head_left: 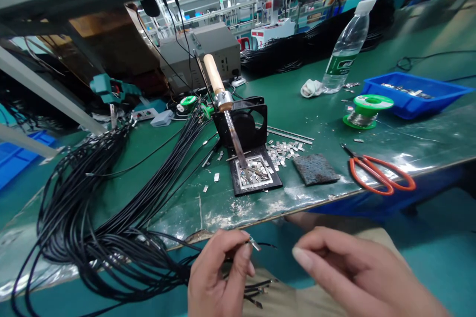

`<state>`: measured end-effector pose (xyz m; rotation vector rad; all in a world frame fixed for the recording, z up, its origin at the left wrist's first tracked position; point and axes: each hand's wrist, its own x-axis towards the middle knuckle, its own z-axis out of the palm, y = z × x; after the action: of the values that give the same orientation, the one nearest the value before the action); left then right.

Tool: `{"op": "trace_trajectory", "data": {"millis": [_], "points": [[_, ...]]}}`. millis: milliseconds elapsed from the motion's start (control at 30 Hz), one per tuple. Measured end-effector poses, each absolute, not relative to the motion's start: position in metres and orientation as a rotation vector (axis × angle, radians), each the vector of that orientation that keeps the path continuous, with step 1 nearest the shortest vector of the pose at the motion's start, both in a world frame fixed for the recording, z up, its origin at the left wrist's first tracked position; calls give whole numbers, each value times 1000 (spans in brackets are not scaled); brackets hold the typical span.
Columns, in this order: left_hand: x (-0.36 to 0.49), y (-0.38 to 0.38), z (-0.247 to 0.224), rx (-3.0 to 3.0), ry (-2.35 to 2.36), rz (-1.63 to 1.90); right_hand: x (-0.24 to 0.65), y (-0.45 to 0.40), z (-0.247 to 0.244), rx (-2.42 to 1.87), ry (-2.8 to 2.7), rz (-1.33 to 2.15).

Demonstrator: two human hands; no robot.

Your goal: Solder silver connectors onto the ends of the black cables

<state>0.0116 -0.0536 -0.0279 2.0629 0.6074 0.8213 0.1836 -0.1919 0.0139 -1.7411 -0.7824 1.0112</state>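
Note:
Below the bench edge, my left hand [223, 275] pinches a small metal connector [255, 243] at the tip of a black cable. More black cable ends [260, 287] hang beneath that hand. To its right, my right hand [342, 267] has thumb and index finger close together; whether anything tiny is between them cannot be made out. A soldering iron [235, 138] with a wooden handle leans tip-down over a black tray [238, 191] of small metal pieces. Behind it stands a black fan [243, 126]. Loose metal pieces [284, 152] lie beside the tray.
Black cable bundles [148, 198] cover the bench's left side. To the right are a sponge [316, 169], orange-handled scissors [383, 173], a solder spool [366, 111], a blue bin [420, 101] and a water bottle [347, 49]. The green bench's front edge [290, 213] runs above my hands.

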Motion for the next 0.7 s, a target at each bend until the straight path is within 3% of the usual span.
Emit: {"op": "trace_trajectory", "data": {"millis": [700], "points": [[11,-52,-27,2189,651,895,152,-158,-5,-1553,-849,1152]]}}
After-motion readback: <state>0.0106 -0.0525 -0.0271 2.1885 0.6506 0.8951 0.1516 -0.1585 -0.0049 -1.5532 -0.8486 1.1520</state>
